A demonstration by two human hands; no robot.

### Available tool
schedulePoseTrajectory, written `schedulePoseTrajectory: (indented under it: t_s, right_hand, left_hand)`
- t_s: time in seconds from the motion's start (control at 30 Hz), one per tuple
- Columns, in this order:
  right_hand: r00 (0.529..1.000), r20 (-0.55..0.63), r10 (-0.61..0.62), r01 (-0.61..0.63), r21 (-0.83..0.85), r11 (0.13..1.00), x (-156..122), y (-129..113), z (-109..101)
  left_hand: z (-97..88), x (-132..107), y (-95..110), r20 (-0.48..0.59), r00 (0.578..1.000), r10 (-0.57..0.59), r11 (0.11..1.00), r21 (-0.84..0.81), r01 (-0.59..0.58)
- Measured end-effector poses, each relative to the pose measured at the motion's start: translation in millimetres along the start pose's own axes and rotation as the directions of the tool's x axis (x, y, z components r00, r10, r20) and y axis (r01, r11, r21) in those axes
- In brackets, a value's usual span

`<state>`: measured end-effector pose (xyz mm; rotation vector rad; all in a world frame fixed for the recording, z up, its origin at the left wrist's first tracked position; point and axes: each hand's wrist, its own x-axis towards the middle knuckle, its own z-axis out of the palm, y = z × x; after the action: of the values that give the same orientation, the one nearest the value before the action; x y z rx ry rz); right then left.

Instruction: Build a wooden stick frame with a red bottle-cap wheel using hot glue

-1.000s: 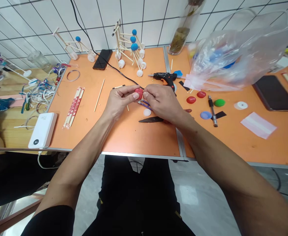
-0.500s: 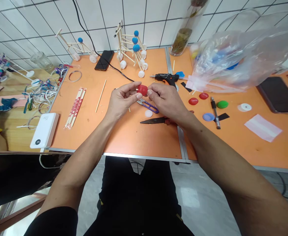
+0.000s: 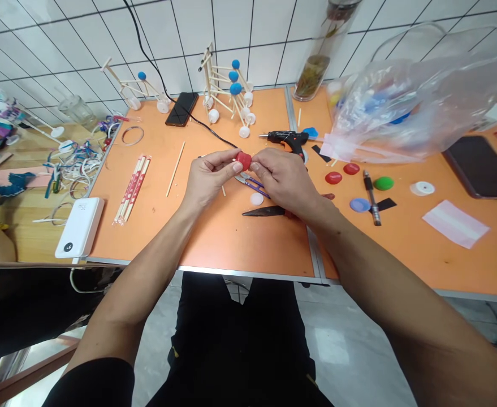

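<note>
My left hand (image 3: pixel 208 178) and right hand (image 3: pixel 284 178) both pinch one red cap (image 3: pixel 243 160) at the fingertips, just above the orange table (image 3: pixel 231 243), mid-scene. I judge it unattached, as I see no stick fixed in it. To the right lie two loose red caps (image 3: pixel 333 178), one green cap (image 3: pixel 383 182) and one blue cap (image 3: pixel 360 204). At the far edge, two stick models (image 3: pixel 227 90) stand built.

Red cap (image 3: pixel 243 160) smooth plastic; orange tabletop (image 3: pixel 214 237) matt; bag (image 3: pixel 409 102) glossy clear plastic
</note>
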<state>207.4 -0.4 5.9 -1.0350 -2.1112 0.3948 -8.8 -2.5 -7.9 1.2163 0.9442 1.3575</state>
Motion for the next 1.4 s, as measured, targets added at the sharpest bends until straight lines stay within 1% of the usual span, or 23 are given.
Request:
schedulePoseTrajectory:
  t_s: [0.1,0.27,0.43,0.57,0.67,0.8,0.93,1.0,1.13,1.3,1.4]
  right_hand:
    - [0.999,-0.010,0.035,-0.035,0.018,0.999,-1,-3,0]
    - [0.993,-0.012,0.117,-0.115,0.120,0.986,-2,-14,-3]
    - [0.972,0.062,0.226,-0.234,0.230,0.945,0,-21,-11]
    - [0.965,0.111,0.236,-0.259,0.303,0.917,1,-20,-13]
    - [0.966,0.121,0.229,-0.257,0.336,0.906,1,-17,-13]
    - [0.970,0.121,0.209,-0.237,0.314,0.919,2,-15,-15]
    - [0.975,0.124,0.187,-0.216,0.304,0.928,3,-12,-18]
    - [0.978,0.095,0.186,-0.206,0.288,0.935,4,-10,-18]
    - [0.986,-0.012,0.163,-0.157,0.219,0.963,3,-7,-15]
    - [0.989,-0.110,0.101,-0.085,0.138,0.987,1,-10,-10]
    - [0.989,-0.139,0.050,-0.039,0.076,0.996,0,-10,-7]
  left_hand:
    - [0.4,0,-1,0.013,1.000,0.021,1.000,-0.006,-0.021]
    - [1.3,0,0,0.019,0.999,0.037,0.999,0.028,-0.037]
    - [2.9,-3,4,0.034,0.998,0.048,0.999,0.016,-0.049]
    - [4.3,-4,6,0.037,0.998,0.053,0.998,0.021,-0.054]
    - [4.5,-3,7,0.052,0.996,0.068,0.997,0.017,-0.069]
    - [2.9,-1,5,0.070,0.993,0.096,0.995,0.017,-0.098]
    - [-0.1,1,3,0.029,0.996,0.084,0.996,0.022,-0.085]
    - [-1.2,2,4,0.014,0.998,0.066,0.998,0.004,-0.066]
    - [-1.2,3,6,0.013,0.999,0.041,0.999,-0.023,-0.041]
    - [-0.5,3,6,0.027,0.997,0.074,0.997,-0.023,-0.074]
    - [-0.5,3,5,0.029,0.995,0.091,0.996,-0.008,-0.091]
